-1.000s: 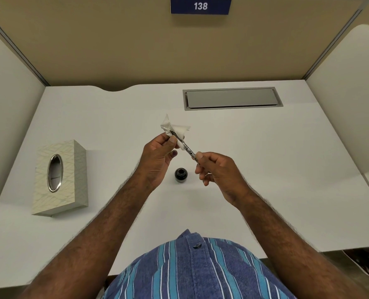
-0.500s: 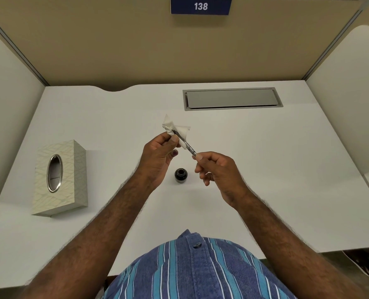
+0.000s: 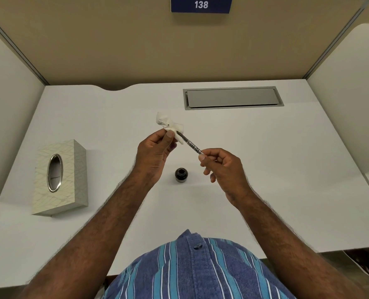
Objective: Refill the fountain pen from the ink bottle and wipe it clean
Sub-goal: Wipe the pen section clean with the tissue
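Observation:
My right hand [image 3: 221, 167] pinches the rear end of a slim fountain pen section [image 3: 191, 145], which slants up to the left above the white desk [image 3: 265, 169]. Its nib end is buried in a crumpled white tissue [image 3: 170, 125]. My left hand [image 3: 155, 151] grips that tissue around the nib, thumb pressed on it. A small dark spot shows on the tissue. Below and between my hands, a little dark ink bottle [image 3: 181, 175] stands uncapped on the desk.
A pale patterned tissue box [image 3: 59, 176] with an oval opening lies at the left. A grey metal cable hatch [image 3: 233, 97] is set into the desk at the back right. Beige and white partition walls enclose the desk on three sides.
The pen has slid a little further out of the tissue toward my right hand, showing more of its barrel. Both hands stay nearly in place.

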Motion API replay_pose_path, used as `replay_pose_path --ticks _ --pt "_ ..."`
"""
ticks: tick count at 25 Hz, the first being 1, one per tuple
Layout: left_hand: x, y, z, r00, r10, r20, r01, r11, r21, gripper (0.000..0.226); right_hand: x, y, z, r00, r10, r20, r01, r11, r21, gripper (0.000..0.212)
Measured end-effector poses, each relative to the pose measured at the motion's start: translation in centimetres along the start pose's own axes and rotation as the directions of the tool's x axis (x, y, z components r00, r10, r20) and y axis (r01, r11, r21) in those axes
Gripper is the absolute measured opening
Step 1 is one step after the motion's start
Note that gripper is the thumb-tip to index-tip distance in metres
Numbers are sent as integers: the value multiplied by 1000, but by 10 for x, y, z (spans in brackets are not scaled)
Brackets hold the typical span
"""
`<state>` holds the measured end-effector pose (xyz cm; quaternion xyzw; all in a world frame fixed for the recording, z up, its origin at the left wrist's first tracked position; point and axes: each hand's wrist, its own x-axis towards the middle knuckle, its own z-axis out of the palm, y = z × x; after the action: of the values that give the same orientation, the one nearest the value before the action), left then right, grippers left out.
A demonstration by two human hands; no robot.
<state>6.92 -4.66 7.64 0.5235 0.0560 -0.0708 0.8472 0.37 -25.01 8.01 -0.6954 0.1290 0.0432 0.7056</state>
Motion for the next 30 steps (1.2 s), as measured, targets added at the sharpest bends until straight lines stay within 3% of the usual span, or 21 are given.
replay_pose_path --ticks 7,21,27,30 --pt "-2 1 3 999 10 39 -12 999 53 18 -1 1 -2 1000 -16 -24 14 998 -61 16" --pt "-1 6 0 994 -111 7 110 990 85 13 -2 2 -5 999 -2 37 3 999 -51 12" --pt "-1 6 -2 991 -125 41 121 988 94 11 -2 8 -6 995 -96 28 100 953 -288 11" --pt "0 5 -4 992 -124 21 122 991 62 12 -1 11 -6 991 -126 38 131 937 -325 9"
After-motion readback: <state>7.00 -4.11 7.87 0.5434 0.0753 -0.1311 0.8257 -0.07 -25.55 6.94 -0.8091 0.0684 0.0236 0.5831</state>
